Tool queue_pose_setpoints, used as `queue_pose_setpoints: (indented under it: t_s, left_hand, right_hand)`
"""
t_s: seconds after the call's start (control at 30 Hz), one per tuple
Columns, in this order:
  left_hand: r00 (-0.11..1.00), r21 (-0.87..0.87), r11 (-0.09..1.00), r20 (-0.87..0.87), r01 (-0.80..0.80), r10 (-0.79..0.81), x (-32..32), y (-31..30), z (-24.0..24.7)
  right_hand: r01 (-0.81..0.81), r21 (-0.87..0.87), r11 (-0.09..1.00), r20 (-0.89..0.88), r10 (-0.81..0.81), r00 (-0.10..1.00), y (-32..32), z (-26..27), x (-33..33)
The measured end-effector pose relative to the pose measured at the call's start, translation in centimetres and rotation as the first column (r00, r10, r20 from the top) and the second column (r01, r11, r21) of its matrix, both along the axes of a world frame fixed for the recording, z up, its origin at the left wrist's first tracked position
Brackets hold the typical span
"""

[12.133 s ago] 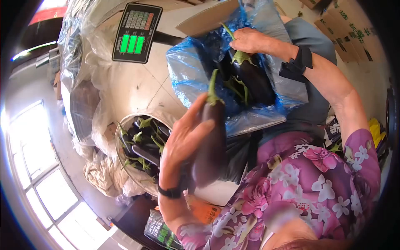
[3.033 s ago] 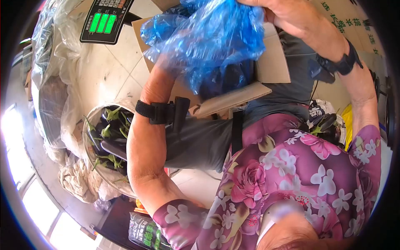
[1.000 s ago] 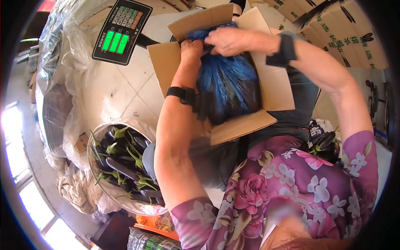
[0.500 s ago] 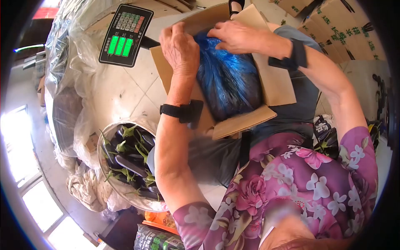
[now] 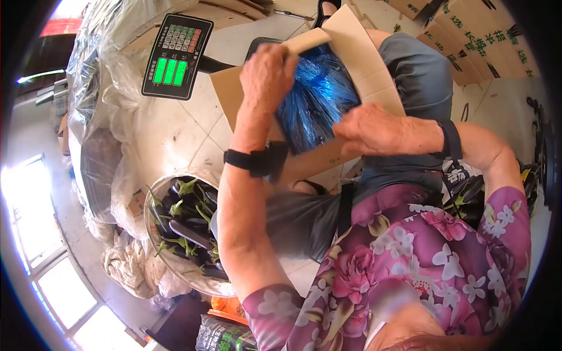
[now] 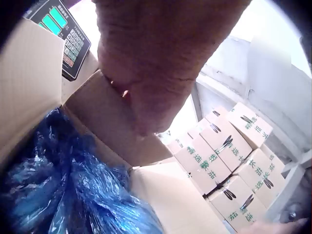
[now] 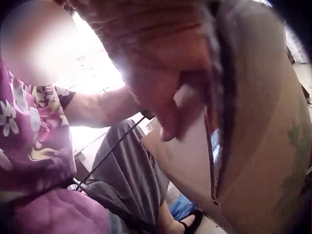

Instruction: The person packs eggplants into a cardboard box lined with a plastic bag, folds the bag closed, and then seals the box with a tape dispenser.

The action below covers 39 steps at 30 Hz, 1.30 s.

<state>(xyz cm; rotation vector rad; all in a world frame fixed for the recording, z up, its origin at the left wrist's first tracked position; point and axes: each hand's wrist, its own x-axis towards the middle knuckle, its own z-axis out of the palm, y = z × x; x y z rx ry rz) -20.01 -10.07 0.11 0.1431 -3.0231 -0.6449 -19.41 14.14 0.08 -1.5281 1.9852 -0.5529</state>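
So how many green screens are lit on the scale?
3, side by side on the scale in the head view: left screen, middle screen, right screen. None looks hidden.

Scale [image 5: 178, 57], stacked cartons [image 6: 226, 151] and basketed eggplants [image 5: 190, 229] show a produce-packing room.

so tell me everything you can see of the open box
The open box looks like tan cardboard, with green marks on its outside and its top not closed. A crumpled, shiny blue bag lies inside. In the head view it is right of the scale's display. The left hand is at a far flap, the right hand at the near side. What it stands on is hidden.
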Motion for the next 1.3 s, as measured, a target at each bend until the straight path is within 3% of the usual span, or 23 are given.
queue_pose_setpoints:
  t_s: [0.03, 0.1, 0.13, 0.37, 0.43, 0.5, 0.57, 0.6, 0.63, 0.67, 0.7, 0.77, 0.8, 0.83, 0.9, 0.93, 0.97, 1.0, 1.07, 1.17, 1.2, 1.27, 1.3]
  left_hand:
    - [0.994, 0.042, 0.999, 0.107, 0.017, -0.021, 0.6, 0.4, -1.1]
    - [0.985, -0.167, 0.979, -0.101, 0.119, -0.137, 3.2, 1.4, -5.2]
    - [0.988, -0.170, 0.979, -0.078, 0.115, -0.130, 4.2, 2.2, -5.5]
    - [0.995, -0.183, 0.983, -0.103, -0.028, 0.009, 6.9, 6.3, -8.5]
    - [0.995, -0.156, 0.987, -0.101, -0.032, 0.016, 6.7, 6.5, -8.5]
    - [0.994, -0.144, 0.988, -0.102, -0.059, 0.045, 6.6, 6.1, -8.3]
    - [0.992, -0.146, 0.987, -0.111, -0.069, 0.053, 6.9, 6.1, -8.3]
    - [0.993, -0.139, 0.988, -0.107, -0.071, 0.056, 7.0, 6.1, -8.2]
    - [0.992, -0.133, 0.989, -0.113, -0.065, 0.050, 6.8, 6.2, -8.2]
    - [0.994, -0.103, 0.992, -0.093, -0.067, 0.058, 6.9, 6.1, -8.3]
    - [0.995, -0.074, 0.995, -0.073, -0.070, 0.065, 6.8, 6.1, -8.4]
    - [0.996, -0.083, 0.994, -0.065, -0.071, 0.066, 6.6, 6.1, -8.6]
    - [0.994, -0.095, 0.993, -0.091, -0.071, 0.062, 6.5, 6.1, -8.8]
    - [0.992, -0.110, 0.992, -0.112, -0.065, 0.053, 6.9, 6.0, -8.9]
    - [0.990, -0.106, 0.993, -0.133, -0.056, 0.042, 7.1, 5.6, -8.8]
    - [0.988, -0.094, 0.994, -0.152, -0.053, 0.039, 7.3, 5.6, -8.9]
    - [0.988, -0.093, 0.994, -0.151, -0.053, 0.038, 7.3, 5.5, -9.1]
    - [0.973, 0.047, 0.995, -0.213, -0.086, 0.094, 7.1, 5.4, -9.4]
    - [0.903, 0.191, 0.968, -0.367, -0.161, 0.223, 6.7, 4.8, -10.0]
    - [0.877, 0.489, 0.844, -0.277, -0.222, 0.392, 6.3, 4.2, -7.3]
    - [0.878, 0.486, 0.844, -0.273, -0.226, 0.392, 6.4, 4.3, -7.5]
    - [0.970, 0.098, 0.993, -0.229, -0.065, 0.086, 6.4, 4.5, -7.8]
    - [0.970, 0.100, 0.993, -0.228, -0.062, 0.084, 6.1, 4.6, -7.8]
  right_hand:
    - [0.002, -0.001, 1.000, 0.002, -0.002, 1.000, -0.2, -0.9, -0.5]
    - [0.048, -0.106, 0.993, -0.272, -0.075, 0.959, -0.7, -2.1, -1.0]
    - [0.097, -0.117, 0.988, -0.383, -0.135, 0.914, -1.2, -1.3, -0.4]
    - [0.222, -0.112, 0.969, -0.397, -0.249, 0.883, -1.6, -3.1, 0.2]
    - [0.175, -0.210, 0.962, -0.440, -0.253, 0.862, -1.4, -2.8, 0.4]
    - [0.147, -0.238, 0.960, -0.393, -0.233, 0.890, -0.8, -1.2, -0.4]
    - [0.303, -0.621, 0.723, -0.309, -0.581, 0.753, 0.3, -0.2, -1.5]
    - [0.486, -0.637, 0.599, -0.120, -0.699, 0.705, 1.2, -0.6, -2.1]
    - [0.647, -0.613, 0.453, 0.064, -0.788, 0.612, 2.4, -0.8, -3.0]
    - [0.878, -0.285, 0.385, 0.424, -0.771, 0.475, 3.4, -1.8, -3.4]
    - [0.880, -0.288, 0.379, 0.418, -0.777, 0.471, 4.4, -5.1, -3.3]
    - [0.769, -0.336, 0.544, 0.517, -0.575, 0.634, 5.3, -12.0, -2.3]
    - [0.788, -0.350, 0.507, 0.615, -0.510, 0.601, 1.8, -4.0, 0.4]
    - [0.708, -0.477, 0.521, 0.418, -0.574, 0.704, 0.1, -4.8, 2.0]
    - [0.617, -0.523, 0.589, 0.179, -0.631, 0.755, -2.2, -5.3, 2.9]
    - [0.617, -0.522, 0.589, 0.180, -0.631, 0.755, -2.9, -5.7, 3.2]
    - [0.510, -0.496, 0.703, -0.060, -0.613, 0.788, -3.4, -6.1, 3.4]
    - [0.407, -0.433, 0.804, -0.295, -0.554, 0.779, -3.7, -6.4, 3.4]
    - [0.392, -0.435, 0.811, -0.311, -0.544, 0.779, -4.0, -6.7, 3.3]
    - [0.370, -0.437, 0.820, -0.313, -0.524, 0.792, -4.0, -7.5, 3.4]
    - [0.357, -0.453, 0.817, -0.318, -0.522, 0.791, -4.0, -7.8, 3.5]
    - [0.345, -0.465, 0.816, -0.326, -0.520, 0.789, -3.6, -8.0, 3.8]
    - [0.379, -0.491, 0.785, -0.241, -0.540, 0.806, -3.1, -7.0, 3.8]
